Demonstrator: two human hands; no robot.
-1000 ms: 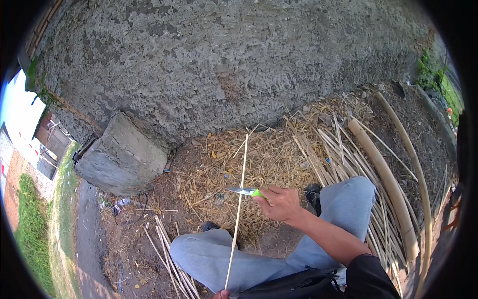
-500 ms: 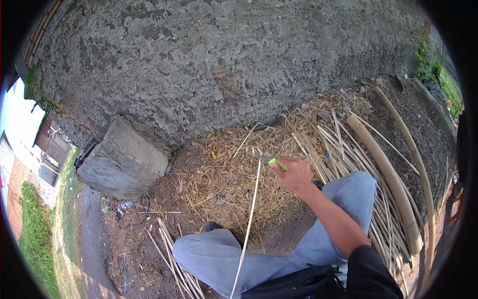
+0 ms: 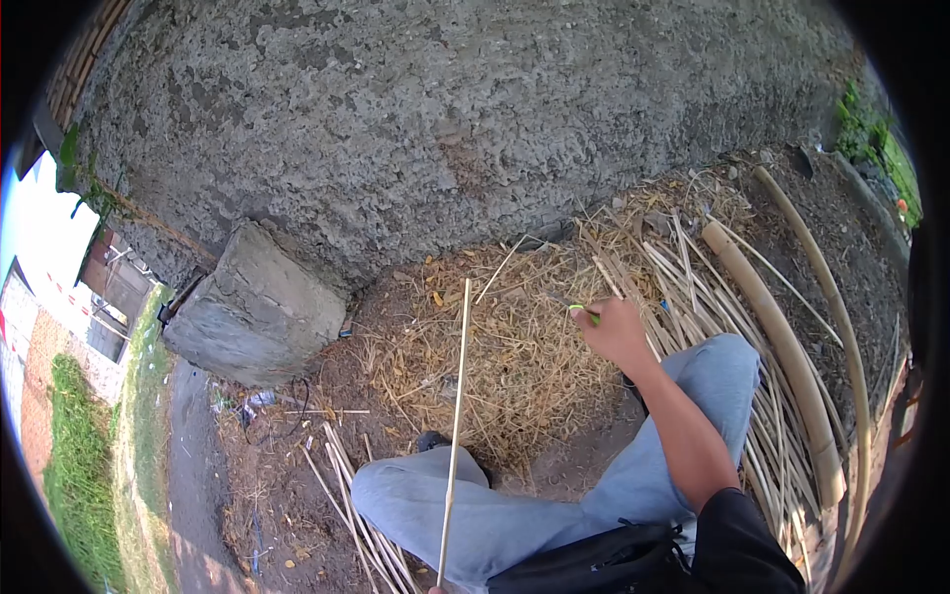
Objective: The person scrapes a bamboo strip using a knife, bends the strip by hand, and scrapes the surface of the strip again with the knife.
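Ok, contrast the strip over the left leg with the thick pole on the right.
The strip is slender; the thick pole is far wider. The strip is pale cream, the thick pole a browner tan. The strip looks nearly straight, the thick pole bowed. Both are much longer than wide.

The pale, narrow strip (image 3: 457,421) is extending straight and slender, tilting slightly, its far tip hanging free over the left part of the straw litter (image 3: 524,381) and its lower length running out beyond the litter's near side. The knife (image 3: 592,318), with a bright green handle and a small grey blade, is hovering over the litter's right part, its handle being gripped and partly covered, its blurred blade pointing leftward, apart from the strip.
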